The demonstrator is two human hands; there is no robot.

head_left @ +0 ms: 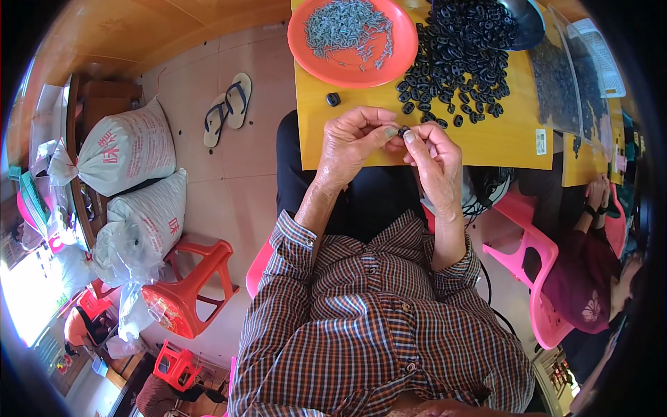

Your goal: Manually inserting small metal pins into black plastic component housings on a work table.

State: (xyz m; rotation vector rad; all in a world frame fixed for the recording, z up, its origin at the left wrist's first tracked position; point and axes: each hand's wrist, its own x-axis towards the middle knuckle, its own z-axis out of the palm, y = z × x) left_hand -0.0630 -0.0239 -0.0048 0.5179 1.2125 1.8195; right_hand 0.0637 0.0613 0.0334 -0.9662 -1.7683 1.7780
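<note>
Just over the near edge of the yellow table [425, 154], both hands meet in a fingertip pinch. My left hand [352, 139] and my right hand [435, 156] are closed on a small black cord-lock piece [403, 131], mostly covered by the fingers. Beyond them lies a heap of black cord-lock pieces [465, 42], oval with two holes, several scattered toward me. An orange-red plate [351, 75] at the far left of the table carries many small grey metal springs [347, 28]. One black piece [333, 99] sits alone near the plate, left of the heap.
A dark bowl [531, 24] and a clear bag of black pieces [556, 83] stand right of the heap. Left on the floor are flip-flops [240, 101], white sacks [132, 146] and a red stool [201, 278]. Another person [580, 278] sits at right beside a pink chair [535, 257].
</note>
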